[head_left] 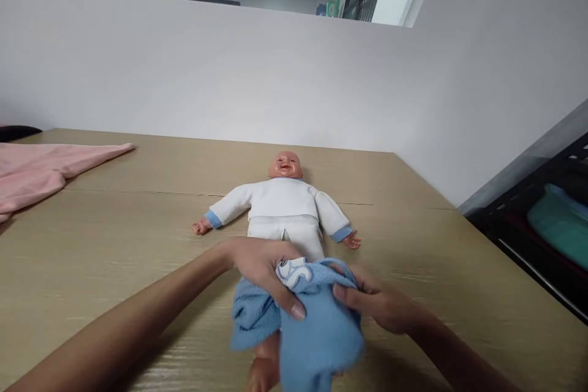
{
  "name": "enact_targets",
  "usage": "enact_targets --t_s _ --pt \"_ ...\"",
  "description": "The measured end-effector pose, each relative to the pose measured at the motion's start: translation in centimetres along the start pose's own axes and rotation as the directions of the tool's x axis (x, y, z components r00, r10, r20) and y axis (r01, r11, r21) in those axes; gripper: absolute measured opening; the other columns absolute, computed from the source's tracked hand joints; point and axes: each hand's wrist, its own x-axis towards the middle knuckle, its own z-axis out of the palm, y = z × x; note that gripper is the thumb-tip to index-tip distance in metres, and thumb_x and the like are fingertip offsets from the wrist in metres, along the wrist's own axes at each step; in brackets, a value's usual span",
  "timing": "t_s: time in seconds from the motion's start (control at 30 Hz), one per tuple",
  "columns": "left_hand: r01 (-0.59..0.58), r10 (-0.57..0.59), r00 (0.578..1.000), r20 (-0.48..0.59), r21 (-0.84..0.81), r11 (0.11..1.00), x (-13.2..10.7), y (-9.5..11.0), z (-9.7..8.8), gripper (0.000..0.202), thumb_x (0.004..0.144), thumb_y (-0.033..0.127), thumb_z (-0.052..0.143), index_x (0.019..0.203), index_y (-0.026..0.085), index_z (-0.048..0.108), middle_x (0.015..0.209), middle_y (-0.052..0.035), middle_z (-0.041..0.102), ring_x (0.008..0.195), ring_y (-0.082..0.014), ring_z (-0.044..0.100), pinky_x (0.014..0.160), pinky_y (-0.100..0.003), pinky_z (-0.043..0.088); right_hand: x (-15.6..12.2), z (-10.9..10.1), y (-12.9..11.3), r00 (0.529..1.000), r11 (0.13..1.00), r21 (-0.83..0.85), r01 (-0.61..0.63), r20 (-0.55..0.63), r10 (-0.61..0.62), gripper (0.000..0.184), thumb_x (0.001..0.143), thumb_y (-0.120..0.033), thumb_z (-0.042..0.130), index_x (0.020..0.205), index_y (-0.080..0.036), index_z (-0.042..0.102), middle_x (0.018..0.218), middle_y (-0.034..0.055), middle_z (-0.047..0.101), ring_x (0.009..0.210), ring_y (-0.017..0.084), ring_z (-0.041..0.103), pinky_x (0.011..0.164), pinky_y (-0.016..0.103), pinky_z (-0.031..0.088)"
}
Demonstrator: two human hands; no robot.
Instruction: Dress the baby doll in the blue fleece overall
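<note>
I see the baby doll (282, 205) lying on its back on the wooden table (114, 245), head toward 12 o'clock, arms spread, dressed in white. A blue terry garment (312, 324) is bunched over its legs at 6 o'clock; one bare foot pokes out beneath. My left hand (261, 269) is curled around the garment's top edge, thumb pressed across the fabric. My right hand (381, 303) pinches the same edge from the 3 o'clock side, fingers closed on the cloth. A pink cloth (41, 171) lies at 10 o'clock, well apart. A black rack (528, 208) stands at 3 o'clock.
</note>
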Motion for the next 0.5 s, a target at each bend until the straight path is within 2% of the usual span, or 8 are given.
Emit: enact_targets --t_s 0.1,0.17,0.2,0.27,0.37,0.43,0.5 --pt "-0.039 0.039 0.999 -0.003 0.005 0.999 -0.2 -0.1 0.0 0.036 0.08 0.043 0.092 0.098 0.016 0.076 0.098 -0.0035 0.072 0.091 -0.0211 0.067 0.087 -0.029 0.058 -0.7 1.1 -2.3 0.978 0.996 -0.021 -0.086 0.191 0.088 0.047 0.087 -0.061 0.081 0.109 -0.02 0.073 0.096 0.0061 0.075 0.083 0.023 0.07 0.076 0.033 0.057" --pt "-0.032 0.032 0.999 0.002 -0.018 0.999 -0.3 0.1 0.0 0.037 0.078 0.04 0.094 0.102 0.017 0.075 0.1 -0.0029 0.072 0.094 -0.0209 0.068 0.088 -0.028 0.058 -0.9 1.4 -2.8 0.97 0.993 0.007 -0.118 0.214 0.114 0.044 0.087 -0.056 0.083 0.11 -0.02 0.073 0.091 0.0053 0.076 0.079 0.023 0.072 0.075 0.034 0.058" --pt "-0.001 0.002 1.0 0.029 -0.044 0.999 -0.3 0.2 0.1 0.039 0.077 0.038 0.095 0.105 0.018 0.076 0.1 -0.0024 0.074 0.094 -0.0205 0.069 0.088 -0.028 0.059 -0.8 1.4 -2.6 0.98 0.996 0.018 -0.09 0.182 0.086 0.043 0.088 -0.055 0.083 0.112 -0.02 0.073 0.092 0.0051 0.076 0.08 0.023 0.072 0.078 0.034 0.059" --pt "0.068 -0.054 0.992 0.118 -0.111 0.992 -0.1 0.5 0.4 0.046 0.074 0.036 0.098 0.111 0.018 0.077 0.103 -0.0033 0.079 0.094 -0.0211 0.072 0.088 -0.027 0.061 -0.5 1.0 -1.5 0.999 0.999 0.041 0.007 0.045 -0.009 0.044 0.091 -0.057 0.08 0.115 -0.021 0.073 0.096 0.0047 0.075 0.086 0.022 0.071 0.082 0.033 0.059" --pt "0.078 -0.052 0.976 0.209 -0.119 0.99 0.2 0.8 0.8 0.056 0.068 0.032 0.101 0.116 0.015 0.079 0.113 -0.0076 0.082 0.098 -0.0249 0.076 0.095 -0.03 0.063 0.0 0.6 0.2 0.984 0.995 0.073 0.072 -0.171 -0.059 0.046 0.093 -0.066 0.074 0.104 -0.021 0.075 0.091 0.0027 0.072 0.084 0.019 0.066 0.081 0.03 0.058" --pt "0.058 -0.045 0.981 0.189 -0.065 0.996 0.2 0.7 0.9 0.051 0.07 0.033 0.1 0.113 0.013 0.082 0.114 -0.0085 0.083 0.097 -0.0249 0.077 0.096 -0.03 0.062 0.1 0.6 0.5 0.981 0.998 0.054 0.036 -0.193 -0.025 0.049 0.096 -0.069 0.069 0.106 -0.022 0.075 0.091 0.0018 0.071 0.083 0.018 0.064 0.081 0.03 0.057" --pt "0.046 -0.044 0.989 0.141 -0.016 0.999 0.1 0.5 0.8 0.041 0.076 0.037 0.095 0.108 0.014 0.083 0.11 -0.0077 0.084 0.092 -0.0231 0.077 0.092 -0.028 0.063 0.0 0.8 0.0 0.991 0.999 -0.034 0.012 -0.133 -0.016 0.049 0.098 -0.069 0.066 0.112 -0.022 0.076 0.097 0.0027 0.072 0.088 0.019 0.065 0.086 0.032 0.057"
